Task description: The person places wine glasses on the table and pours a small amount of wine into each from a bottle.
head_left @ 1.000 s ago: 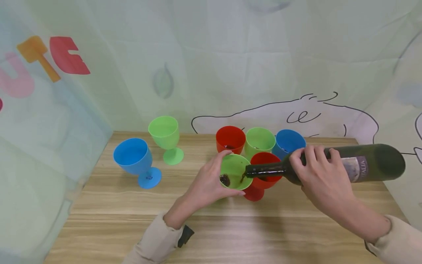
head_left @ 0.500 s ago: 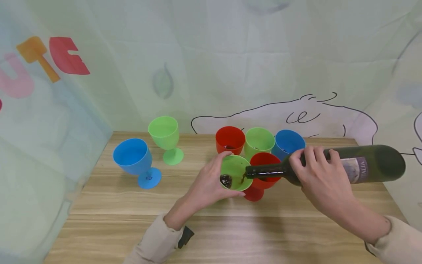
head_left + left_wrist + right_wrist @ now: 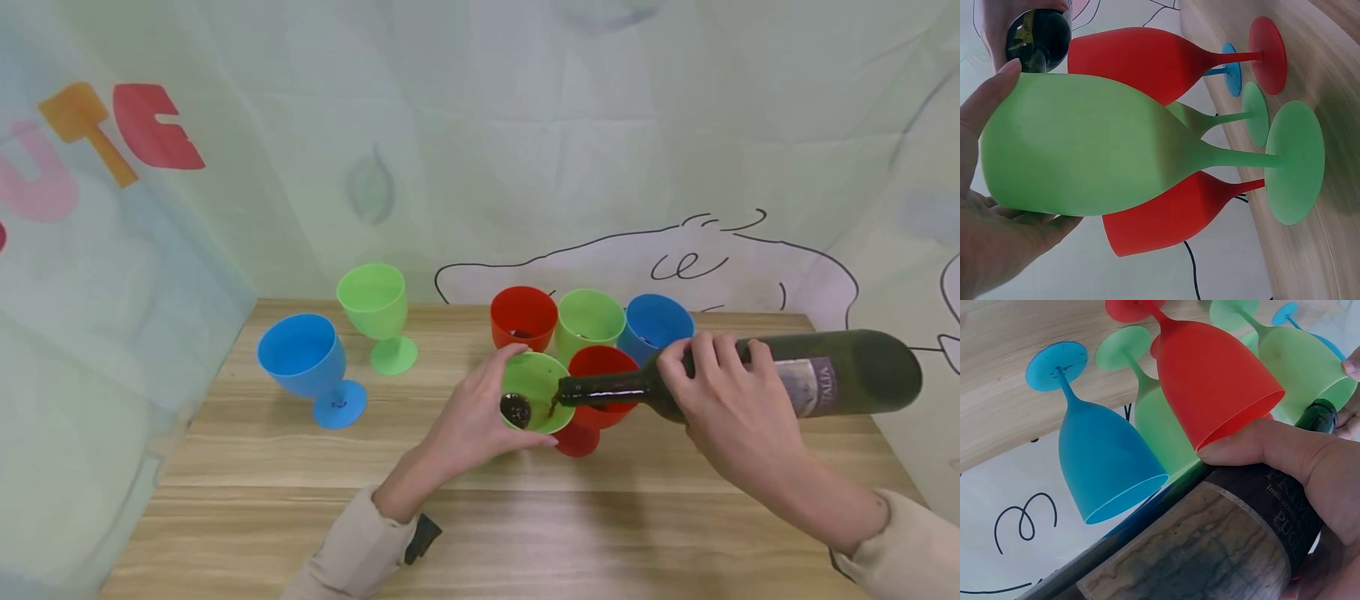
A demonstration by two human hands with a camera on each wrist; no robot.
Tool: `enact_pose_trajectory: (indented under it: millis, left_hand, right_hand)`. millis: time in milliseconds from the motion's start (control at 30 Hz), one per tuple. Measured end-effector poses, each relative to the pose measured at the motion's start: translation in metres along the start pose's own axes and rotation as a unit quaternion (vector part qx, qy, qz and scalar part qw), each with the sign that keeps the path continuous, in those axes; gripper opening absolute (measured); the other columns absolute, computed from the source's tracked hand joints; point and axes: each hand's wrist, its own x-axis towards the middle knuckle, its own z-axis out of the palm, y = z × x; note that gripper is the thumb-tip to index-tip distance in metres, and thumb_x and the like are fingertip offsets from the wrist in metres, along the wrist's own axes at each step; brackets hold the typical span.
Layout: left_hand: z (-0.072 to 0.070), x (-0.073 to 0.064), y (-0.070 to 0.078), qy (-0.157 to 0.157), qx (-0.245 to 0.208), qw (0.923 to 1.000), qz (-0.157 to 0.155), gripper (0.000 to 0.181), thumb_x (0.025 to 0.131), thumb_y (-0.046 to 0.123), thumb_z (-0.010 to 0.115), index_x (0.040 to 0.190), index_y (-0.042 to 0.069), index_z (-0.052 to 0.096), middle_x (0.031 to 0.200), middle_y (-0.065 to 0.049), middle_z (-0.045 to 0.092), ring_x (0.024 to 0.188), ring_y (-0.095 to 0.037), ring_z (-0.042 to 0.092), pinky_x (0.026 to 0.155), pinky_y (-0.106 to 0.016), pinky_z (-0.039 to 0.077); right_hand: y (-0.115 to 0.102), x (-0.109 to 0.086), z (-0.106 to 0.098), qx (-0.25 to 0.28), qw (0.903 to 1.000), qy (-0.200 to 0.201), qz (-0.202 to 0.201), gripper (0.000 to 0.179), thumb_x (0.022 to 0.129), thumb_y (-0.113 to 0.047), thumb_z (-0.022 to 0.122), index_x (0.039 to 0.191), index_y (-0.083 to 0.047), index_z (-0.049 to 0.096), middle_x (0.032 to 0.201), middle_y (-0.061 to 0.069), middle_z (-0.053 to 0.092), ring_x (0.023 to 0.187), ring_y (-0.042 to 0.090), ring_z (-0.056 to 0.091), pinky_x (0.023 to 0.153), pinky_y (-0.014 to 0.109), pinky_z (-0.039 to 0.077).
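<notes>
My left hand [image 3: 468,417] grips the bowl of a green goblet [image 3: 542,375], thumb on the near side and fingers on the far side. In the left wrist view the goblet's foot [image 3: 1295,162] appears at or close to the tabletop. With my right hand [image 3: 738,408] I hold a dark green wine bottle [image 3: 862,371] around its shoulder, tipped nearly level. Its mouth is over the goblet's right rim, and a thin dark red stream runs out. A dark pool of wine [image 3: 515,410] lies inside the goblet. The bottle's label [image 3: 1191,544] fills the lower right wrist view.
Close behind the bottle neck stands a red goblet [image 3: 600,364]. Farther back are another red goblet [image 3: 523,310], a green one [image 3: 591,310] and a blue one [image 3: 660,315]. At the left stand a green goblet [image 3: 372,300] and a blue goblet [image 3: 300,354]. A printed cloth [image 3: 487,125] backs the wooden table [image 3: 300,517].
The dark pool in the held green goblet has grown slightly as wine keeps flowing. Both hands and the bottle have stayed almost in place.
</notes>
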Motion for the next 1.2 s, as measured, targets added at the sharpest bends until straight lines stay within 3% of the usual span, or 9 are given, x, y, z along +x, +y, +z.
enact_pose_trajectory:
  millis: [933, 1200]
  left_hand:
    - [0.0020, 0.0002, -0.0006, -0.003, 0.002, 1.0000, 0.003, 0.091, 0.059, 0.027, 0.086, 0.130, 0.001, 0.036, 0.123, -0.012, 0.050, 0.112, -0.027, 0.048, 0.091, -0.043, 0.043]
    - [0.0019, -0.0003, 0.0003, 0.006, -0.004, 1.0000, 0.002, 0.092, 0.058, 0.028, 0.087, 0.130, 0.002, 0.036, 0.122, -0.011, 0.050, 0.111, -0.025, 0.048, 0.090, -0.043, 0.044]
  right_hand:
    - [0.0001, -0.0006, -0.0004, -0.002, 1.0000, -0.002, -0.005, 0.074, 0.047, -0.022, 0.088, 0.100, 0.005, 0.045, 0.089, 0.031, 0.050, 0.081, 0.042, 0.050, 0.067, 0.055, 0.044]
    - [0.0005, -0.0037, 0.0007, 0.018, 0.9996, -0.017, 0.010, 0.078, 0.044, -0.022, 0.089, 0.102, 0.004, 0.045, 0.091, 0.030, 0.051, 0.082, 0.042, 0.051, 0.068, 0.056, 0.044]
